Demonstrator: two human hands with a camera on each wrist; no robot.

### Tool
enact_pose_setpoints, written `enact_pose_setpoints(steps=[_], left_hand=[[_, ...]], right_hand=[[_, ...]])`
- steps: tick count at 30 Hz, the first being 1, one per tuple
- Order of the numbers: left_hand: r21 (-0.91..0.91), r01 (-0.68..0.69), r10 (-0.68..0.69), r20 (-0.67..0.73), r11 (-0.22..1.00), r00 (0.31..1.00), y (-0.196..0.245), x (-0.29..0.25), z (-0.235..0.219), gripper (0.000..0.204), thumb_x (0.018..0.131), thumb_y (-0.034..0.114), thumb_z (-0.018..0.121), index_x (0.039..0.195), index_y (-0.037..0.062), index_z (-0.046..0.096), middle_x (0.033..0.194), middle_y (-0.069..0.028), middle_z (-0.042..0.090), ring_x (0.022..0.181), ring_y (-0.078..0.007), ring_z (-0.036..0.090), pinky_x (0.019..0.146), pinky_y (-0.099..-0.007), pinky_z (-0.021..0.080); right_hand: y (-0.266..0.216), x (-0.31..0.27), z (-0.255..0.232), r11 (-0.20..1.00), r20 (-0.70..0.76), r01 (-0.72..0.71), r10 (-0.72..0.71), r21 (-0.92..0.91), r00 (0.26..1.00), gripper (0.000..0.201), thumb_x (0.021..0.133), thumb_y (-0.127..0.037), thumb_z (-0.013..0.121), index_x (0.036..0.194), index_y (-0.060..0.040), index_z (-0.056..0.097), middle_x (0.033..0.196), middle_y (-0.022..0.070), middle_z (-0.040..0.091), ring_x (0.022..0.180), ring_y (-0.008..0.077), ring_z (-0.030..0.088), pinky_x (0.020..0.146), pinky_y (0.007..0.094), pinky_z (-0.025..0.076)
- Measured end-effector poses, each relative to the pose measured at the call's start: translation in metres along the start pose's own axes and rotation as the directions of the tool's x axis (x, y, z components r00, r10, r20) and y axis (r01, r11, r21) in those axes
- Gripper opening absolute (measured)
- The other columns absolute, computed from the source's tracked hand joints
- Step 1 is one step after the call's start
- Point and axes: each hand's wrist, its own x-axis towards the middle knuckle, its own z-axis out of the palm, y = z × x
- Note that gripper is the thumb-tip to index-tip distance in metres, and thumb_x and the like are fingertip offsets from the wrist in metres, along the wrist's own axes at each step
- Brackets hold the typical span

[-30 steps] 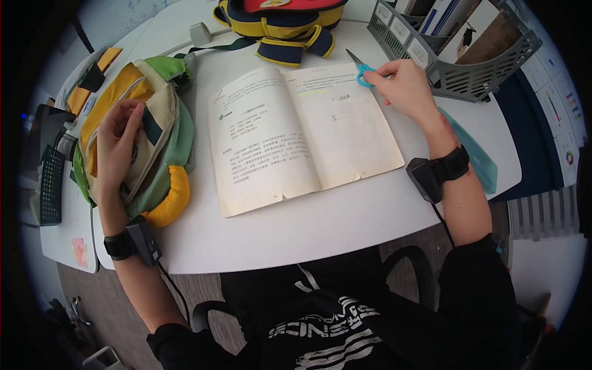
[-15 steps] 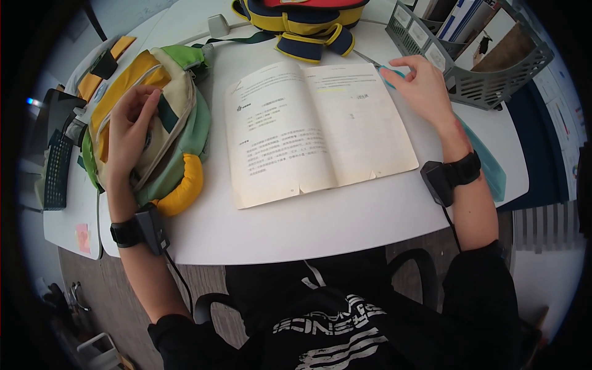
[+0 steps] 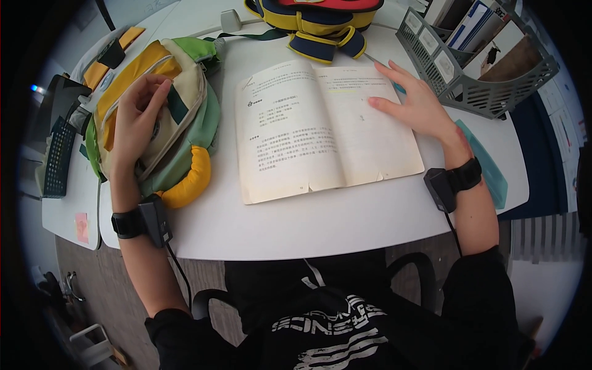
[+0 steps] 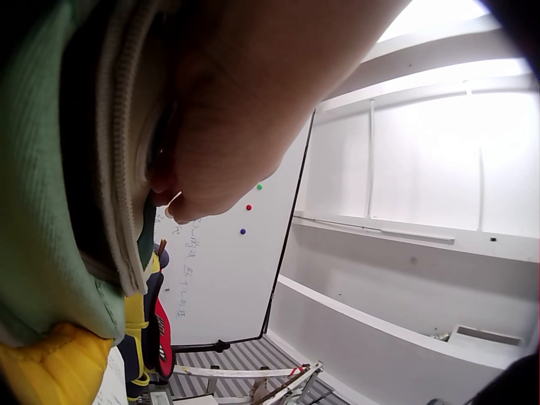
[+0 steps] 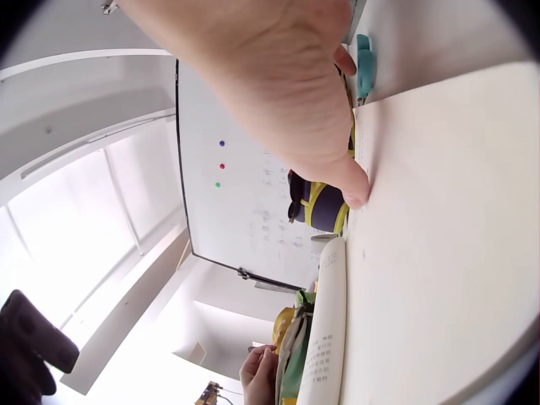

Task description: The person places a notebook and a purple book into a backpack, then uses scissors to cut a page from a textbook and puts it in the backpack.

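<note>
An open book (image 3: 290, 142) lies on the white table. My right hand (image 3: 413, 105) is spread over its right page, thumb touching the paper near the printed lines and fingers reaching past the upper right corner. Blue-handled scissors (image 5: 364, 67) lie just beyond the page edge in the right wrist view; the hand mostly covers them in the head view. My left hand (image 3: 139, 117) rests at a green, cream and yellow backpack (image 3: 191, 129), fingers loosely bent with nothing seen between them. Its fingertips are close to the zipper (image 4: 126, 160) in the left wrist view.
A navy, yellow and red bag (image 3: 320, 24) stands behind the book. At the back right is a grey file holder (image 3: 475, 86) with papers and books. A teal flat case (image 3: 487, 166) lies under the right forearm, and a dark basket (image 3: 58, 157) stands far left.
My right hand has let go of the scissors beside the book, opened and moved onto the right page. The head view has shifted; my left hand stays at the backpack.
</note>
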Motion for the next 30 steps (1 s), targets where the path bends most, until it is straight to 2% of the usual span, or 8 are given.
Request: enact_pose_setpoints(steps=[1,3,9,12,15,18,30], left_hand=[[-0.002,0.010,-0.010,0.012,1.000,1.000,0.0010,-0.0008,-0.0003,0.018,0.099,0.018,0.064,0.107,0.0018,0.065,0.081,0.0050,0.058,0.070,-0.0001,0.049,0.061,-0.0176,0.038],[-0.001,0.006,-0.006,0.009,1.000,1.000,-0.0010,-0.0007,-0.0003,0.018,0.099,0.018,0.064,0.107,0.0019,0.065,0.081,0.0051,0.058,0.070,0.0000,0.049,0.061,-0.0175,0.038],[-0.004,0.002,-0.002,0.020,1.000,1.000,-0.0012,-0.0006,-0.0006,0.018,0.100,0.019,0.064,0.106,0.0023,0.064,0.081,0.0054,0.057,0.070,0.0004,0.049,0.060,-0.0176,0.038],[0.001,-0.005,0.005,0.017,1.000,1.000,-0.0001,0.0000,-0.0004,0.018,0.099,0.019,0.064,0.106,0.0023,0.064,0.081,0.0055,0.057,0.069,0.0005,0.049,0.060,-0.0177,0.037],[0.014,-0.005,0.005,0.006,1.000,1.000,-0.0018,0.0000,0.0005,0.018,0.099,0.019,0.064,0.106,0.0024,0.064,0.081,0.0055,0.057,0.069,0.0006,0.049,0.060,-0.0177,0.037],[0.020,-0.008,0.008,0.002,1.000,1.000,-0.0009,0.0003,-0.0003,0.018,0.099,0.019,0.064,0.106,0.0023,0.064,0.080,0.0054,0.057,0.069,0.0005,0.049,0.060,-0.0178,0.037],[0.011,-0.005,0.005,0.008,1.000,1.000,-0.0005,0.0004,-0.0011,0.018,0.099,0.019,0.065,0.106,0.0020,0.064,0.080,0.0054,0.057,0.069,-0.0002,0.049,0.061,-0.0178,0.038]], right_hand=[[0.0009,0.0001,-0.0005,1.000,0.002,0.002,-0.002,-0.001,1.000,0.074,0.084,-0.045,0.076,0.145,-0.0092,0.052,0.153,0.0283,0.039,0.141,0.0403,0.042,0.113,0.0412,0.036],[0.0015,0.0010,-0.0002,1.000,0.034,0.007,-0.008,0.025,0.999,0.083,0.083,-0.051,0.074,0.144,-0.0016,0.049,0.153,0.0306,0.037,0.140,0.0410,0.042,0.114,0.0411,0.036],[-0.0020,0.0002,-0.0017,0.999,0.056,0.000,-0.003,0.044,0.998,0.082,0.084,-0.049,0.074,0.143,0.0025,0.049,0.151,0.0318,0.039,0.139,0.0409,0.043,0.114,0.0392,0.036],[-0.0018,-0.0001,-0.0014,0.998,0.049,0.010,-0.012,0.054,0.999,0.074,0.086,-0.041,0.075,0.143,-0.0005,0.051,0.151,0.0289,0.041,0.141,0.0377,0.042,0.114,0.0385,0.035],[-0.0008,-0.0006,-0.0008,0.999,0.046,0.020,-0.022,0.048,0.999,0.073,0.087,-0.039,0.075,0.143,0.0005,0.051,0.151,0.0291,0.042,0.142,0.0363,0.042,0.115,0.0379,0.034],[0.0020,0.0006,-0.0008,0.997,0.057,0.045,-0.048,0.056,0.997,0.080,0.086,-0.047,0.073,0.142,0.0054,0.048,0.149,0.0328,0.041,0.140,0.0405,0.043,0.115,0.0388,0.035],[0.0032,0.0012,0.0003,0.995,0.071,0.040,-0.046,0.091,0.996,0.081,0.086,-0.046,0.073,0.141,0.0076,0.047,0.146,0.0304,0.047,0.138,0.0393,0.045,0.114,0.0387,0.036]])
